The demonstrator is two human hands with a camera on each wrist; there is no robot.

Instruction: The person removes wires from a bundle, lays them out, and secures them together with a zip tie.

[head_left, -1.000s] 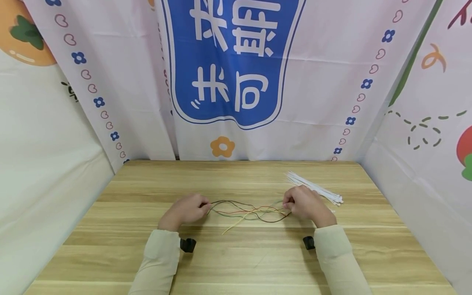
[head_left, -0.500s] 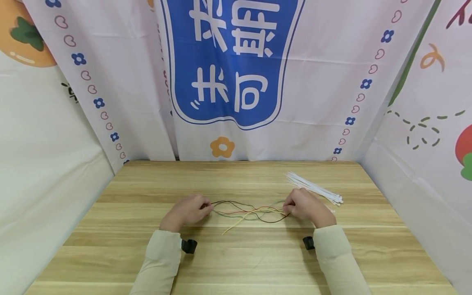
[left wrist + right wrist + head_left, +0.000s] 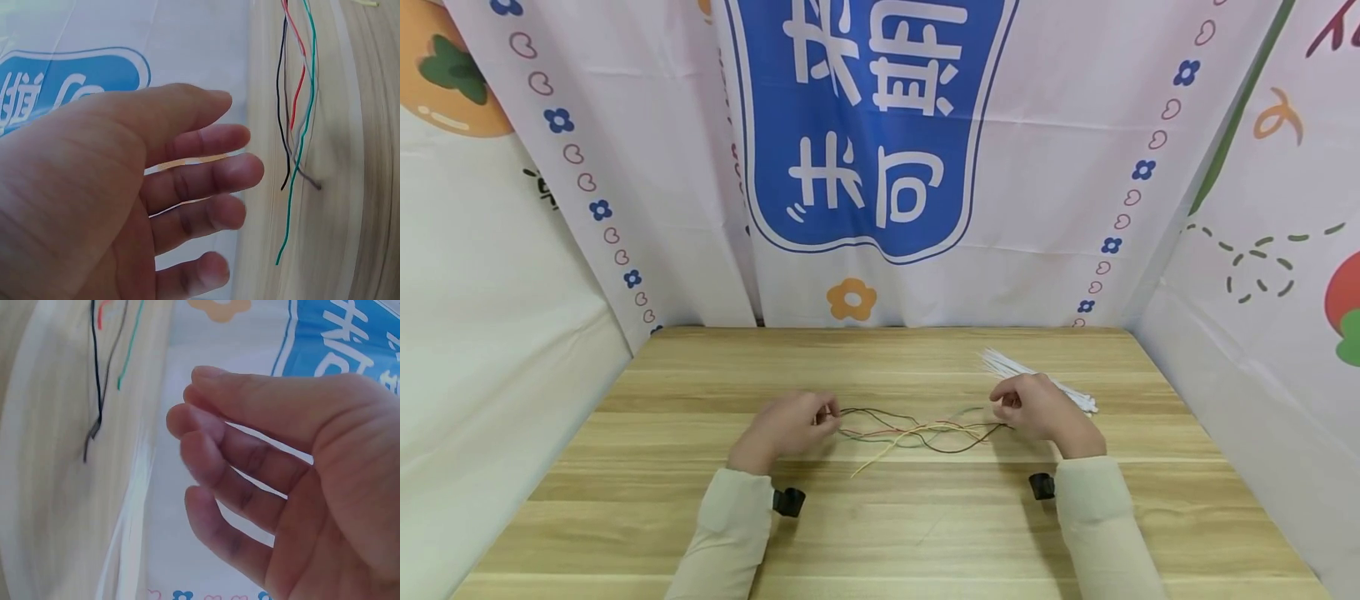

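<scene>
So both my hands are empty, fingers loosely bent, nothing pinched. My wires (image 3: 917,429) (yellow, red, black, green, greyish) are lying loose and crossing each other on the counter (image 3: 910,533), about midway between its side edges and closer to the far edge. Left hand (image 3: 786,429) is right by one set of ends, right hand (image 3: 1037,410) by the other. White zip ties (image 3: 1009,364) sit toward the far right corner, partly behind my right hand.

Pale beige long sleeves (image 3: 718,542) end in broad, plain cuffs (image 3: 1093,492), with a small black device (image 3: 789,502) at each wrist.
</scene>
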